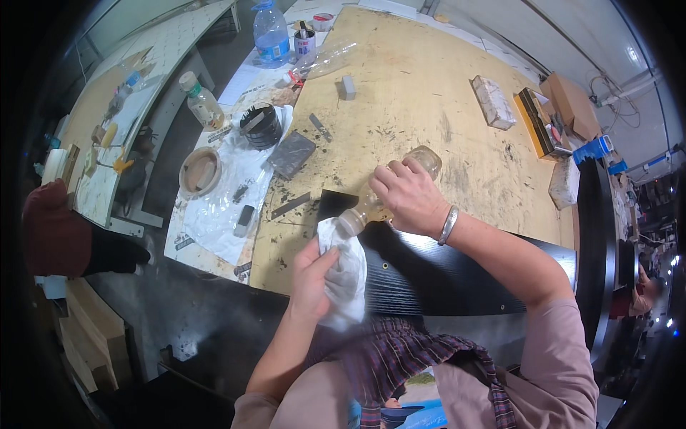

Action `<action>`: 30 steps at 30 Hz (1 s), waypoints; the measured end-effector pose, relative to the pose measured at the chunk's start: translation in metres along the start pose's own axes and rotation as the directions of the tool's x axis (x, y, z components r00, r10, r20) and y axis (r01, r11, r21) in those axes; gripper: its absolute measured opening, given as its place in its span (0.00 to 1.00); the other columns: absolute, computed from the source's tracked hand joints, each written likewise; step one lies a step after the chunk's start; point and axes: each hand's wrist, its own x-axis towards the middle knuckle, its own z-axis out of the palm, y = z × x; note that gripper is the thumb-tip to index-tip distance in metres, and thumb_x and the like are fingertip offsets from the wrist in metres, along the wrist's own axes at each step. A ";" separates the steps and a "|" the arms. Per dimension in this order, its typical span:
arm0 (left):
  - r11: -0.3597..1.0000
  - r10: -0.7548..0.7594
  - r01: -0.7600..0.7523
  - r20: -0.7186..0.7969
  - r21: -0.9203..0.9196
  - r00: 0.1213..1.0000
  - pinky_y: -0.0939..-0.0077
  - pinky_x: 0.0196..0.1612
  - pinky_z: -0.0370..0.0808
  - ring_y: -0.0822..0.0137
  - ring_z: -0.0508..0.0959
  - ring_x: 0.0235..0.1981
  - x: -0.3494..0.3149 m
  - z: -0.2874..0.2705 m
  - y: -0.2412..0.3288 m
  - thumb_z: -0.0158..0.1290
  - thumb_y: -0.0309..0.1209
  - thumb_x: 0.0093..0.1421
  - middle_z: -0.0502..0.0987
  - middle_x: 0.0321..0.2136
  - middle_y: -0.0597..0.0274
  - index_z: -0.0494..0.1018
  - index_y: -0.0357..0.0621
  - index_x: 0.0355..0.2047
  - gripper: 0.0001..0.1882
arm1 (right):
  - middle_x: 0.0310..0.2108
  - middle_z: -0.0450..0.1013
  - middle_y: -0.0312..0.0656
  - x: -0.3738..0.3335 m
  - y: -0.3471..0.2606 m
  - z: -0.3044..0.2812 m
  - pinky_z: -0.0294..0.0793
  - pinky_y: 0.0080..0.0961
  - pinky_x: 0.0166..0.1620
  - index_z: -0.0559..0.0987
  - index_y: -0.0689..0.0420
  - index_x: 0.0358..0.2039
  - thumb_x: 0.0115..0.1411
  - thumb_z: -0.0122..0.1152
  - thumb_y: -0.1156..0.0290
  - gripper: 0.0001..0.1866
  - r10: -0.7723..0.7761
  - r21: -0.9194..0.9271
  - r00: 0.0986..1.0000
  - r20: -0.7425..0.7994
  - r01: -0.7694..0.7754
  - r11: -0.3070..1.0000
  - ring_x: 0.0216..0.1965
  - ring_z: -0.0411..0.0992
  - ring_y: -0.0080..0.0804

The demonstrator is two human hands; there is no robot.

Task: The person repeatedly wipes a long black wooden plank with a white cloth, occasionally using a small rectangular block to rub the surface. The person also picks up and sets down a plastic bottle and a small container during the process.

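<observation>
Over the black wood-grain board (464, 279), the right hand (411, 196) wraps around a clear plastic bottle (427, 159), its neck end tilted against a white cloth (348, 282) that the left hand (312, 275) pinches between thumb and fingers. The bottle is probably light and squeezable, best held mid-body; the cloth seems soft. On the surface (407, 79), a round bowl (184, 175) holds a pale block (206, 171); the contents of the black tub (266, 136) are unclear.
</observation>
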 end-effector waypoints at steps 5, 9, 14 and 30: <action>1.000 -0.011 0.011 0.019 -0.005 1.000 0.78 0.41 0.78 0.73 0.81 0.37 -0.003 0.001 -0.002 0.46 0.19 0.68 0.80 0.42 0.60 0.72 0.34 0.56 0.17 | 0.34 0.68 0.41 -0.001 -0.002 -0.009 0.66 0.33 0.49 0.76 0.59 0.36 0.44 0.59 0.76 0.15 -0.035 -0.093 0.999 0.005 0.035 0.995 0.39 0.71 0.37; 1.000 -0.012 0.013 0.021 -0.012 1.000 0.78 0.41 0.78 0.73 0.81 0.37 -0.003 0.003 -0.006 0.46 0.19 0.68 0.80 0.42 0.60 0.72 0.34 0.56 0.17 | 0.34 0.68 0.41 -0.001 -0.001 -0.009 0.64 0.32 0.50 0.76 0.58 0.36 0.45 0.58 0.77 0.15 -0.046 -0.118 0.999 -0.019 0.043 0.992 0.40 0.71 0.36; 0.999 -0.023 0.024 0.020 -0.034 1.000 0.77 0.42 0.78 0.72 0.81 0.38 -0.006 -0.001 -0.007 0.46 0.20 0.68 0.81 0.42 0.60 0.72 0.34 0.56 0.17 | 0.35 0.69 0.40 0.006 0.006 -0.001 0.65 0.33 0.49 0.76 0.58 0.37 0.42 0.59 0.77 0.17 0.025 -0.057 0.997 -0.069 -0.029 0.998 0.41 0.72 0.37; 1.000 0.007 -0.008 0.028 0.002 1.000 0.76 0.46 0.78 0.71 0.81 0.41 -0.023 -0.005 -0.006 0.48 0.20 0.68 0.81 0.43 0.60 0.73 0.33 0.55 0.16 | 0.42 0.76 0.45 0.009 0.081 0.072 0.78 0.31 0.48 0.74 0.63 0.48 0.40 0.81 0.74 0.34 0.852 0.875 0.520 0.060 -0.438 0.206 0.43 0.76 0.35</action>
